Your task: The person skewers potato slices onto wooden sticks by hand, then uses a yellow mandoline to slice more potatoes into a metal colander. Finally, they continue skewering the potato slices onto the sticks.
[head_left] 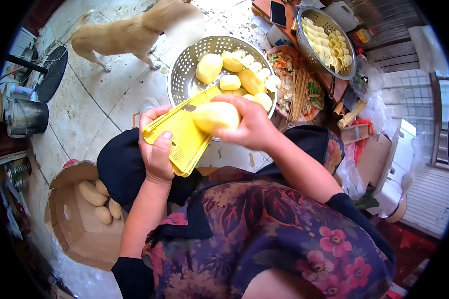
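Observation:
My left hand (157, 145) is closed around a yellow slicer (180, 141), thumb on its upper face. The slicer is tilted, its far end over the rim of a metal colander (177, 65). In my right hand (254, 122) is a peeled potato (216, 118), held against the slicer's right side. Several peeled potatoes (209, 68) lie in the colander, some whole and some looking like smaller pieces. Whether any slice is under the slicer is hidden.
A dog (122, 32) stands beyond the colander. Unpeeled potatoes (92, 193) lie in a cardboard box (77, 236) at lower left. At upper right are a second colander (346, 74) with potato slices, a phone (278, 13), and a tray of skewers (299, 94) and chopped vegetables.

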Demonstrator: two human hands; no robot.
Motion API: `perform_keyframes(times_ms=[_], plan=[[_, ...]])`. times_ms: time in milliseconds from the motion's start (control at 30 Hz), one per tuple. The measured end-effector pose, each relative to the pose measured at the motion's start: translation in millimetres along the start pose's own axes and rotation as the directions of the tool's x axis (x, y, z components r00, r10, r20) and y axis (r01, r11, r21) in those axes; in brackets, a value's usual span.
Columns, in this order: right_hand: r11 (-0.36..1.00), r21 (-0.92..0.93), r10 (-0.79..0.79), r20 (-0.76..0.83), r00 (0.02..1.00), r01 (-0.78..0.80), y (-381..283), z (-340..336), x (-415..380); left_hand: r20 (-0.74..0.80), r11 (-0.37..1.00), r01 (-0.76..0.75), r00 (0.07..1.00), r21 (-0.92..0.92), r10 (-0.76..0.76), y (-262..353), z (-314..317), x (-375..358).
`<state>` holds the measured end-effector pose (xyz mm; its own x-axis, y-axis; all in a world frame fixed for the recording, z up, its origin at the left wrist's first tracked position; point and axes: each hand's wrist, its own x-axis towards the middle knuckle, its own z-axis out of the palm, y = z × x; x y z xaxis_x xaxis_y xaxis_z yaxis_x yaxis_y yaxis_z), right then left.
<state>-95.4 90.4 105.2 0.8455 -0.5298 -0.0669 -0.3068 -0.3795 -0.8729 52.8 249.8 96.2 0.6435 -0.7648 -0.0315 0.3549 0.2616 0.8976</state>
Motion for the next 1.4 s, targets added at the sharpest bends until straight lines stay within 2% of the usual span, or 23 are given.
perform_keyframes(times_ms=[67, 133, 167, 267, 333, 400, 467, 500, 533, 567, 633, 733, 800, 900, 967, 1000, 1067, 1100, 1200, 1267, 1333, 1367, 1400], plan=[[0.992, -0.090, -0.090, -0.037, 0.995, 0.087, 2.1, 0.9, 2.3, 0.011, 1.000, -0.031, 0.999, 0.004, 0.031, -0.9, -1.5, 0.9], [0.972, 0.070, 0.229, -0.048, 0.972, -0.225, 38.3, 4.3, 20.0, 0.036, 0.999, -0.033, 0.999, 0.016, 0.032, -1.7, -4.4, 1.9], [0.920, 0.096, 0.387, -0.079, 0.919, -0.379, 64.5, 7.3, 28.9, 0.055, 0.999, -0.028, 0.998, 0.025, 0.026, -1.5, -5.4, 2.1], [0.955, 0.100, 0.288, -0.090, 0.953, -0.279, 61.1, 9.0, 28.8, 0.020, 1.000, -0.011, 1.000, -0.011, 0.011, -1.9, -4.6, 1.5], [0.998, 0.013, 0.067, -0.041, 0.997, -0.067, 13.8, 3.9, 12.0, 0.007, 1.000, 0.010, 1.000, -0.005, -0.010, 0.1, -3.0, -1.2], [0.992, -0.042, -0.120, 0.004, 0.993, 0.120, -10.6, 4.7, 0.0, 0.005, 1.000, 0.017, 1.000, 0.005, -0.017, 0.3, -1.9, -0.5], [0.997, -0.075, 0.002, -0.062, 0.998, -0.007, 10.7, 7.3, 5.8, 0.010, 1.000, -0.001, 1.000, 0.024, 0.000, -0.8, -2.2, 0.6], [0.989, 0.040, 0.146, -0.050, 0.988, -0.144, 27.6, 6.3, 15.2, 0.014, 1.000, -0.008, 1.000, 0.026, 0.008, -0.6, -2.6, 2.1], [0.976, 0.056, 0.216, -0.098, 0.971, -0.211, 58.3, 10.3, 24.4, 0.038, 1.000, -0.015, 0.999, 0.019, 0.014, -0.9, -3.6, 3.0], [0.959, 0.104, 0.273, -0.102, 0.957, -0.263, 78.9, 10.7, 30.1, 0.059, 1.000, -0.019, 0.998, 0.011, 0.018, -1.2, -4.7, 2.9], [0.938, 0.150, 0.328, -0.099, 0.940, -0.312, 69.3, 8.7, 32.9, 0.067, 1.000, -0.004, 0.998, 0.024, 0.003, -1.0, -8.4, 2.4], [0.995, 0.039, 0.092, -0.006, 0.996, -0.091, 15.9, 2.0, 9.7, 0.041, 1.000, 0.012, 0.999, 0.015, -0.013, -1.9, -6.0, -0.9], [0.984, -0.100, -0.148, 0.007, 0.989, 0.148, -4.9, 3.1, -1.5, 0.022, 1.000, 0.001, 1.000, 0.002, -0.001, -1.5, -4.6, -1.1], [0.988, -0.019, 0.153, -0.038, 0.987, -0.154, 35.2, 8.1, 13.4, 0.033, 1.000, -0.006, 0.999, 0.021, 0.005, -3.0, -5.6, 0.7], [0.926, 0.069, 0.375, -0.036, 0.926, -0.372, 69.3, 7.1, 30.9, 0.035, 0.999, -0.014, 0.999, 0.041, 0.012, -5.4, -7.1, 1.3], [0.926, 0.068, 0.375, -0.037, 0.926, -0.372, 72.4, 8.3, 30.8, 0.035, 0.999, -0.014, 0.999, 0.040, 0.013, -6.7, -8.8, 1.1], [0.950, 0.064, 0.310, -0.057, 0.949, -0.307, 77.9, 11.5, 33.0, 0.045, 0.999, -0.019, 0.999, 0.043, 0.017, -9.7, -12.7, 0.8], [0.966, 0.077, 0.252, -0.036, 0.967, -0.249, 55.3, 9.8, 26.3, 0.038, 0.999, -0.012, 0.999, 0.040, 0.010, -9.1, -12.0, -1.4], [0.999, -0.040, -0.032, -0.040, 0.999, 0.031, -5.2, 8.3, 3.4, 0.015, 1.000, 0.001, 1.000, -0.002, -0.001, -5.2, -5.6, -1.4], [0.996, -0.079, -0.057, -0.062, 0.997, 0.052, 3.1, 10.8, 7.7, 0.031, 1.000, 0.001, 1.000, -0.003, -0.001, -2.9, -4.4, -0.4], [0.965, 0.076, 0.254, -0.039, 0.966, -0.250, 41.9, 10.9, 28.4, 0.048, 1.000, -0.011, 0.999, 0.022, 0.010, -4.4, -7.4, 2.1], [0.937, 0.027, 0.350, -0.074, 0.934, -0.349, 64.9, 12.5, 35.9, 0.057, 0.999, -0.014, 0.998, 0.041, 0.012, -5.3, -9.0, 2.1], [0.937, 0.026, 0.349, -0.073, 0.934, -0.349, 66.7, 13.1, 34.9, 0.056, 0.999, -0.015, 0.998, 0.040, 0.013, -4.7, -8.7, 1.6]])
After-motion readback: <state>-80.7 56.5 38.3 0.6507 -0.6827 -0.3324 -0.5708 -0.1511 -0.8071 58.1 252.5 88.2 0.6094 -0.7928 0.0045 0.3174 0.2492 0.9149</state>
